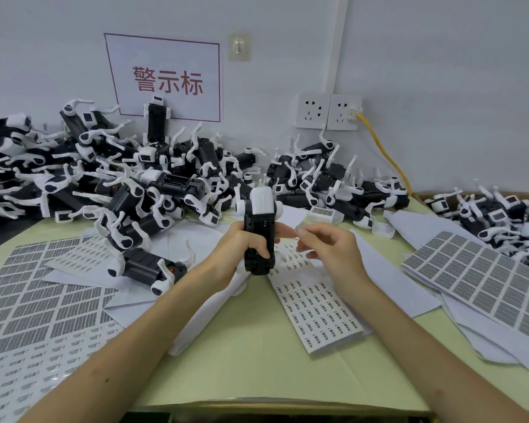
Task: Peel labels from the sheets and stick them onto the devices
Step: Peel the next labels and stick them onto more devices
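Observation:
My left hand [242, 251] grips a black and white device [259, 230] upright above the middle of the table, fingers wrapped around its black body. My right hand [327, 245] sits just to the right of the device and pinches a small clear label [298, 231] between thumb and forefinger, close to the device's side. Under both hands lies a sheet of small labels [315, 306]. One device [147, 268] lies apart on the papers to the left.
A big heap of the same devices [119, 172] fills the back left, with smaller heaps at the back centre [333, 178] and right [486, 212]. Label sheets with grey blocks lie at the left [34, 300] and right [486, 279]. A yellow cable [382, 148] hangs from the wall socket.

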The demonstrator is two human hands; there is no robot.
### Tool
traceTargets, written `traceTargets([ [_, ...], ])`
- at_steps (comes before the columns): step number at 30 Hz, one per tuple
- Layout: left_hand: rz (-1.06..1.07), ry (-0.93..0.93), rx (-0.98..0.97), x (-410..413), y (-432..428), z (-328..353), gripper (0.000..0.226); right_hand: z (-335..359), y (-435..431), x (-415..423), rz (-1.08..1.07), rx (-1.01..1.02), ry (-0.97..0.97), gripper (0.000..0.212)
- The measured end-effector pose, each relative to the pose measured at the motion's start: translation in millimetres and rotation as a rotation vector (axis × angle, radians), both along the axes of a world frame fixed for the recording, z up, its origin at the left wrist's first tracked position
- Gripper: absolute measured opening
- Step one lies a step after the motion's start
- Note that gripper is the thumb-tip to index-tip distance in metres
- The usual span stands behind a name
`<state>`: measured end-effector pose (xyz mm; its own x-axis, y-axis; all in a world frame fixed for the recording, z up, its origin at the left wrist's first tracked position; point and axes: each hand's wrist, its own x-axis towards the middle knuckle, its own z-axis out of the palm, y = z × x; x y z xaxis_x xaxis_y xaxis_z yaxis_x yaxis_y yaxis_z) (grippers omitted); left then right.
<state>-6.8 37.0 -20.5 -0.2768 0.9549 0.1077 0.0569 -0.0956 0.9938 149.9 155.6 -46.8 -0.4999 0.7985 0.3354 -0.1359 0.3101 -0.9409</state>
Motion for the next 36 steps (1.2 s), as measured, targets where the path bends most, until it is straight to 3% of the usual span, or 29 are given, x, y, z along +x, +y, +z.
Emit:
traceTargets([
  [8,-0.015,0.014,0.024,-1.7,2.1,-2.1,0.048,0.6,1.1,-0.8,-0.018,-0.041,0.0,0.011],
  [14,0.055,0.001,-0.009,-5.7,6.2,-10.0,0.057,-1.8,2.2,-0.5,-0.02,0.06,-0.034,0.006],
  [17,0.092,-0.148,-0.002,-9.9,9.7,-12.4,0.056,0.1,-0.4,0.3,-0.019,0.118,-0.023,0.004],
  [20,0.052,-0.302,0.012,-11.2,11.4,-11.4,0.045,-1.2,-6.4,-1.6,0.06,0.175,-0.063,0.034],
  [23,0.028,-0.225,0.013,-8.9,14.5,-11.6,0.039,-5.3,-9.6,-3.5,0.151,0.202,-0.17,0.074],
  [25,0.004,-0.207,-0.002,-6.2,15.5,-12.5,0.044,-6.3,-10.6,-4.5,0.137,0.229,-0.197,0.084],
  [31,-0.102,-0.122,-0.043,-0.1,14.6,-12.8,0.049,-6.4,-7.2,-3.8,0.101,0.182,-0.084,0.077],
  [36,-0.089,0.067,-0.077,-4.2,14.2,-13.1,0.059,3.3,-1.8,-2.1,0.013,0.042,0.081,0.07],
])
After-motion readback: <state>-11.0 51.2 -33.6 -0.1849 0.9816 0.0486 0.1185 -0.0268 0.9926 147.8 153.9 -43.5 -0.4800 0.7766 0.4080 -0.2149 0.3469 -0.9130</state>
